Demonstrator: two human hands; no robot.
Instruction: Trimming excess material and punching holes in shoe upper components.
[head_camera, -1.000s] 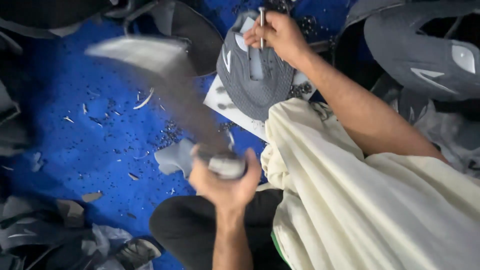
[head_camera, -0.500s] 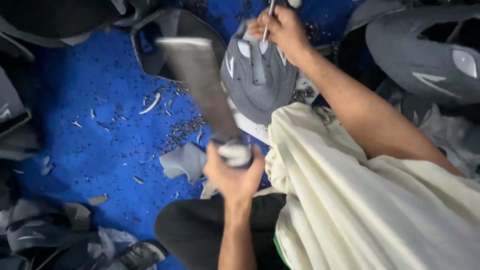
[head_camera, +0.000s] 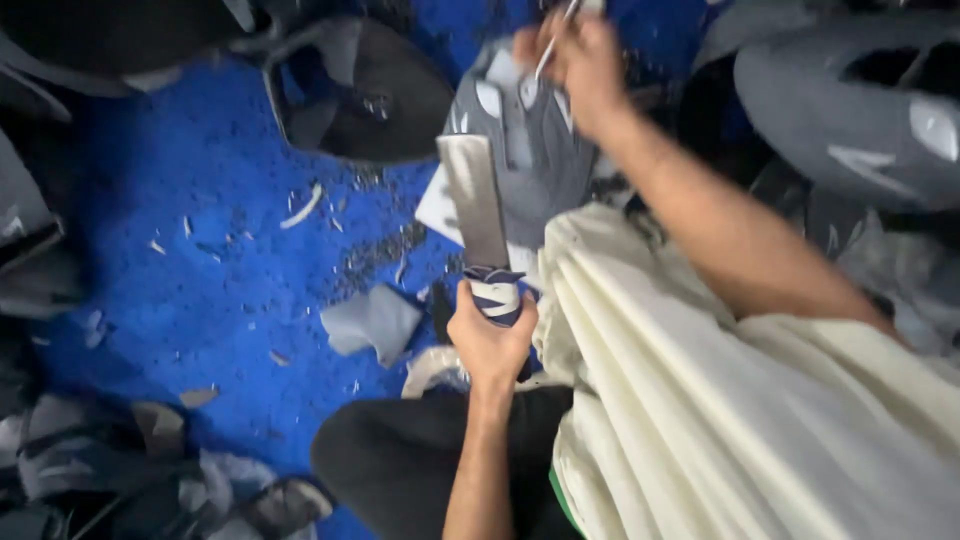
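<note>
Now, with your left hand (head_camera: 487, 340) closed around the cloth-wrapped handle (head_camera: 497, 293) of the broad flat blade (head_camera: 476, 200), you have the blade standing up over the near edge of the grey moulded shell (head_camera: 535, 140). Your right hand (head_camera: 580, 65) sits at the far end of that shell, its fingers pinched on a thin metal rod (head_camera: 552, 45); whether the rod's tip touches the shell is too blurred to tell.

Take the shell as your reference. The blade lies on its left, near side, and the pale cloth (head_camera: 720, 400) over your lap is just beside it on the near right. A second dark shell (head_camera: 360, 85) rests to its left on the blue mat (head_camera: 180, 270), and a large dark grey shell (head_camera: 850, 110) sits well off to its right. A loose grey offcut (head_camera: 372, 320) lies nearer to you than the shell, just left of your left hand, among small chips scattered over the mat.

To my eye the work is trimming, so keep the flat of the blade in line with the edge you mean to cut and let the wrist, not the shoulder, guide it. Hold the shell firmly from the far end, and keep those right fingers clear of the blade's path. The cloth is close enough to catch, so keep it tucked away.
</note>
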